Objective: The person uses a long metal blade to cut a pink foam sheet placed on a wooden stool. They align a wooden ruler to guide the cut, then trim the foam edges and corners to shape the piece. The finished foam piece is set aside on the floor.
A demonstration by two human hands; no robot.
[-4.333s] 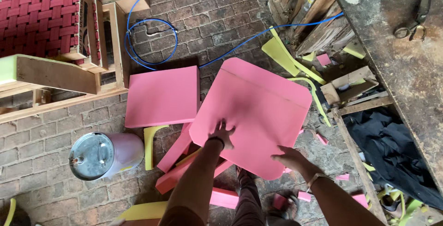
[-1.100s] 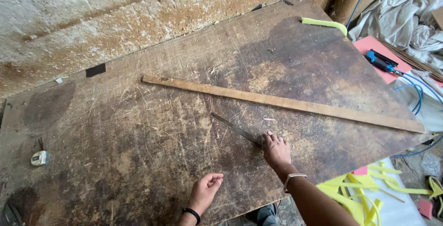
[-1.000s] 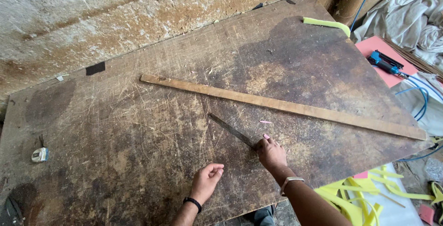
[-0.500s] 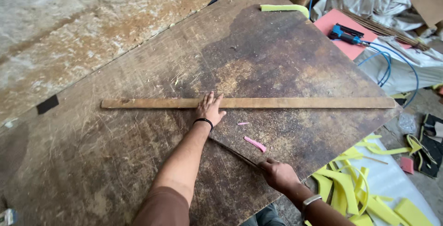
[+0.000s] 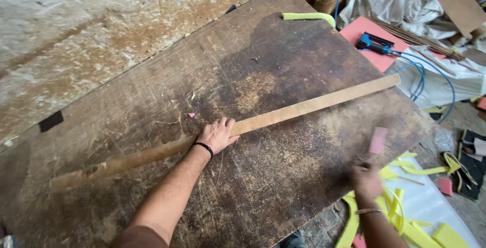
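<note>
A long, thin wooden strip (image 5: 314, 105) lies slantwise across the worn dark wooden table (image 5: 283, 66). My left hand (image 5: 217, 134) rests on the strip near its middle, fingers curled over its far edge. My right hand (image 5: 366, 182) is blurred at the table's near right edge; whether it holds anything cannot be told. A small pink foam scrap (image 5: 378, 140) shows blurred just above that hand. Another tiny pink crumb (image 5: 191, 115) lies on the table beyond my left hand.
A yellow foam strip (image 5: 309, 16) lies at the table's far corner. A blue power tool (image 5: 374, 43) with a blue hose (image 5: 420, 78) sits on a pink foam sheet (image 5: 357, 28) beyond. Yellow foam offcuts (image 5: 405, 217) litter the floor at the right. A rough wall (image 5: 76, 35) borders the table's left.
The wooden strip has swung so its right end points farther away, with my left hand still on it. My right hand moved right to the table's edge, and the pink scrap left the tabletop.
</note>
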